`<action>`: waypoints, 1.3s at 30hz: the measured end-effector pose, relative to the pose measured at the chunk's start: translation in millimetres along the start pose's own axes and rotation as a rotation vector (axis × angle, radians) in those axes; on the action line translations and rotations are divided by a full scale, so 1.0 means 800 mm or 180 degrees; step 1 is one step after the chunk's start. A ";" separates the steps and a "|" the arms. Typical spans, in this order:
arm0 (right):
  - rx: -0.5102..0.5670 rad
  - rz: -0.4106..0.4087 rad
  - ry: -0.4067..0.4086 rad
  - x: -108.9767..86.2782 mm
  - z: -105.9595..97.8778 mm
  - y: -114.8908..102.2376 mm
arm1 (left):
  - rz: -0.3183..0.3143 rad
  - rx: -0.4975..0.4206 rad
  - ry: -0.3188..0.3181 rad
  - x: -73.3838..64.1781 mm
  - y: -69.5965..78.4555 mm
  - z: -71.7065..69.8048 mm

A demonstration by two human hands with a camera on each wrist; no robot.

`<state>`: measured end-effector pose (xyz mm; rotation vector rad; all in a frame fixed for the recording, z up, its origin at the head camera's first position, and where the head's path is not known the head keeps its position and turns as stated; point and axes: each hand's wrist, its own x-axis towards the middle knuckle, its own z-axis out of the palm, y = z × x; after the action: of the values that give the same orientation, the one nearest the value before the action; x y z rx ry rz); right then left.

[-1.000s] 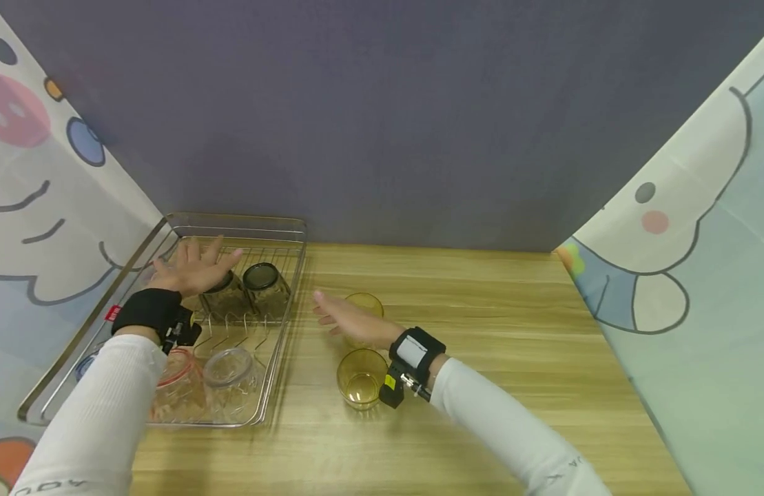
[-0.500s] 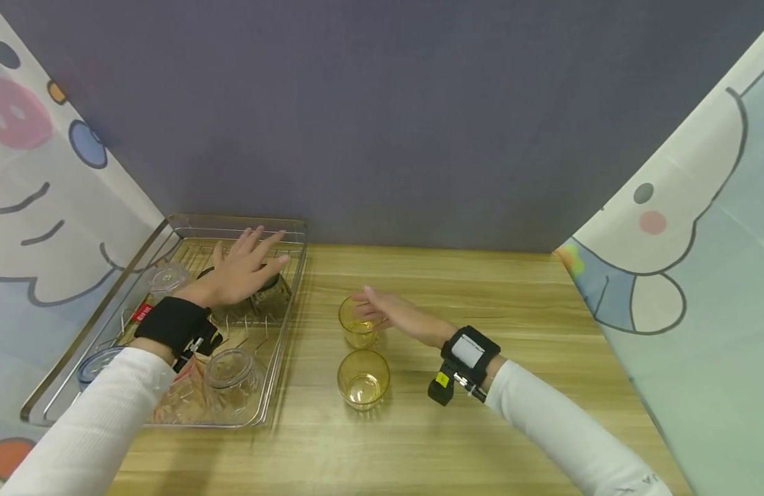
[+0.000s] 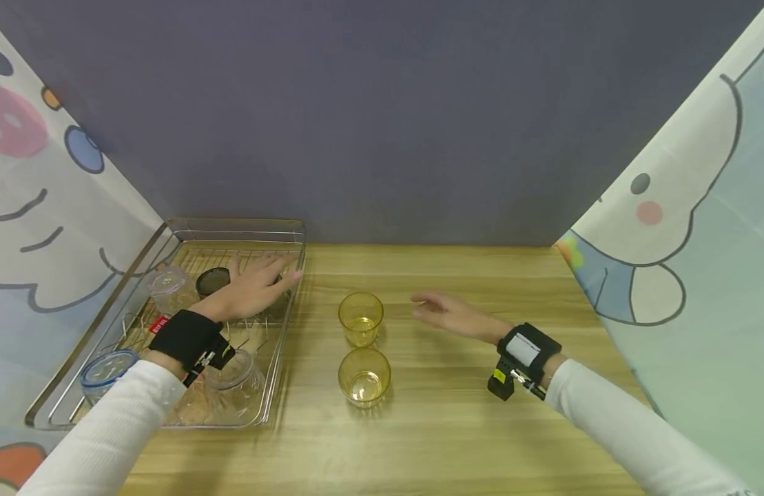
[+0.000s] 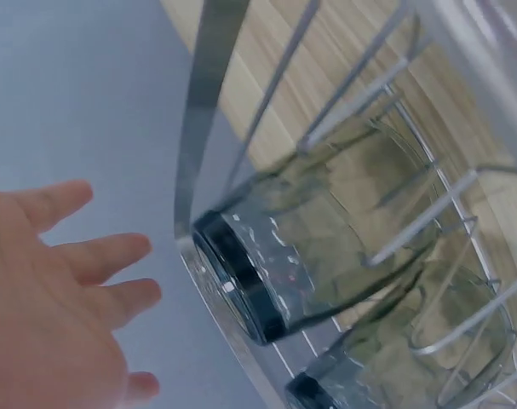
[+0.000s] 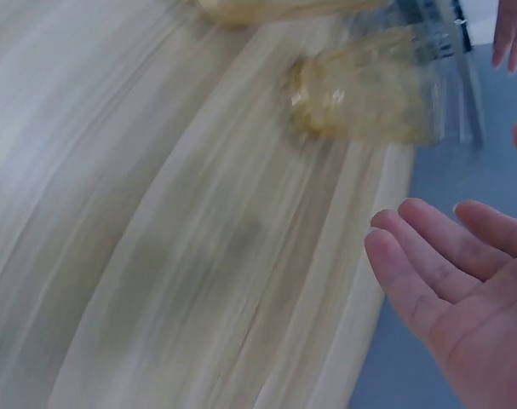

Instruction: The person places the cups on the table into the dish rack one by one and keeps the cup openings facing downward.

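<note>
My left hand (image 3: 254, 288) hovers over the wire rack (image 3: 280, 365), fingers spread and nothing in them. Below it stand dark grey glasses upside down; one dark glass (image 3: 213, 281) shows beside the wrist, and another is mostly covered by the hand. In the left wrist view a dark glass (image 4: 326, 230) sits between the rack's wires, apart from the fingers. My right hand (image 3: 452, 315) is over the wooden table, holding nothing, its fingers loosely extended. To its left stand two amber glasses, mouths up: the far amber glass (image 3: 361, 318) and the near amber glass (image 3: 364, 377).
Also in the rack are a clear glass (image 3: 171, 288) at the back left, a blue-rimmed glass (image 3: 107, 372) at the front left and a clear glass (image 3: 235, 386) at the front right. A grey wall (image 3: 419, 124) bounds the table (image 3: 456, 427) behind.
My right hand has moved right, away from the amber glasses, uncovering the far one. My left hand has shifted right across the rack, over the dark glasses.
</note>
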<state>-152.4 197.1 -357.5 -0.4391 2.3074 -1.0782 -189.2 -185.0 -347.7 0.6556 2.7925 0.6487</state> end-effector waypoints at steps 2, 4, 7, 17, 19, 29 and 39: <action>-0.0135 -0.0010 0.0019 -0.007 -0.007 0.009 | 0.0001 -0.0025 -0.0056 -0.001 0.003 0.001; -0.0226 0.0028 0.0052 -0.013 -0.015 0.017 | -0.0004 0.0009 -0.0085 -0.002 0.004 0.001; -0.0357 0.0128 0.0121 -0.021 -0.029 0.026 | -0.0002 0.0043 -0.0104 -0.003 0.002 -0.001; -0.1368 -0.0080 0.0696 -0.035 -0.063 0.081 | 0.0161 0.0231 0.0165 -0.008 -0.012 0.007; -0.1504 -0.0104 0.0775 -0.038 -0.066 0.088 | 0.0228 0.0335 0.0149 -0.009 -0.012 0.012; -0.1253 0.0015 0.0869 -0.039 -0.077 0.096 | 0.0257 -0.0105 0.0124 -0.013 0.000 -0.009; -0.1049 0.0041 0.1145 -0.047 -0.101 0.079 | -0.0041 -0.1009 0.0083 -0.024 -0.016 -0.029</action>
<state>-175.5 303.9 -351.4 -0.3761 2.8201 -0.8223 -183.5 -212.7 -331.3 0.5665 2.6282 1.0734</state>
